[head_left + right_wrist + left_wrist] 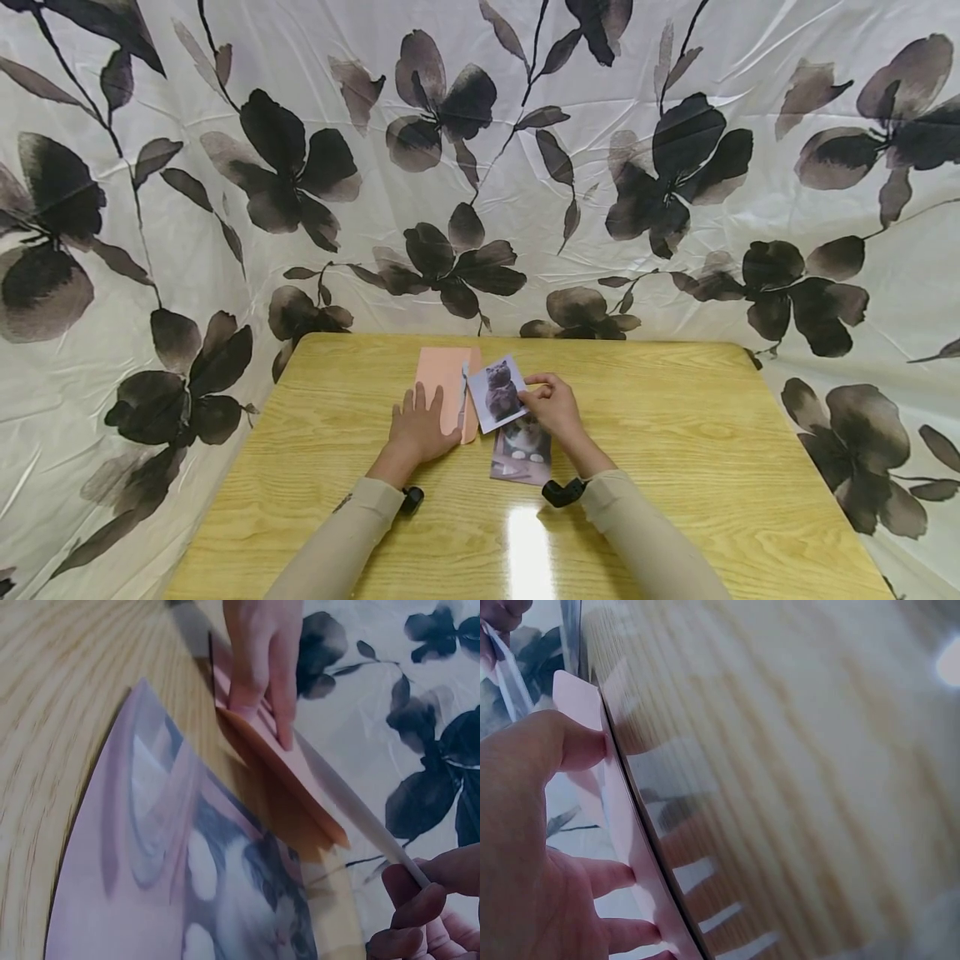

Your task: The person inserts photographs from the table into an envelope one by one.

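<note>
A pink envelope (pixel 442 367) lies on the table with its flap (pixel 472 425) towards the right, and a grey patterned strip shows along its opening. My left hand (pixel 423 429) rests on the envelope with fingers spread, the thumb near the opening. Between thumb and fingers, my right hand (pixel 555 408) pinches the right edge of a photo (pixel 501 392) of a grey cat. This photo is tilted, its left edge beside the flap; the right wrist view shows it edge-on, raised off the table. Below it lies a second cat photo (pixel 521 467), partly covered in the head view.
The wooden table (pixel 315 517) has rounded far corners. A white cloth (pixel 555 167) with dark flowers hangs behind and at both sides. Each wrist wears a black camera (pixel 562 493). Light reflects off the table's near middle.
</note>
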`<state>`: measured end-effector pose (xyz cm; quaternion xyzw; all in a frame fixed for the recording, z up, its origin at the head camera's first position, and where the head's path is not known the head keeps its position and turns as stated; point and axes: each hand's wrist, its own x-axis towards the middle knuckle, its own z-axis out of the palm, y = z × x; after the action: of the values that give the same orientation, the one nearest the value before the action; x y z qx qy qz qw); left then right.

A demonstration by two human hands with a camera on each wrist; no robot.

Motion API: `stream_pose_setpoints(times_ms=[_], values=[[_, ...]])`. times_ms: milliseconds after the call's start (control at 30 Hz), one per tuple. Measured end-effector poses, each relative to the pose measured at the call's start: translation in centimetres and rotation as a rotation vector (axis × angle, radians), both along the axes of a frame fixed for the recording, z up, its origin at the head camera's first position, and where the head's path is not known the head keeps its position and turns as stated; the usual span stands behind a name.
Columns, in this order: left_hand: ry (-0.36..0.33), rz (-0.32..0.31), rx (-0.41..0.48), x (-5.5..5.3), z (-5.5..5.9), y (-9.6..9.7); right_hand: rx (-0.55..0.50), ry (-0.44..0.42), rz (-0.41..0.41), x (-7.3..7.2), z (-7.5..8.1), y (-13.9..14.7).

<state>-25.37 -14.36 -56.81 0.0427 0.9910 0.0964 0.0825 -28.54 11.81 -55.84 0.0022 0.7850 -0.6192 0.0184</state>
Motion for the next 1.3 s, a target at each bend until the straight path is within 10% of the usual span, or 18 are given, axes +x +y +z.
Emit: stream_pose_setpoints(times_ms=[1300], values=[[0.003, -0.001, 0.003, 0.2, 0.4, 0.0, 0.129, 0.100, -0.063, -0.1, 0.3, -2.9]])
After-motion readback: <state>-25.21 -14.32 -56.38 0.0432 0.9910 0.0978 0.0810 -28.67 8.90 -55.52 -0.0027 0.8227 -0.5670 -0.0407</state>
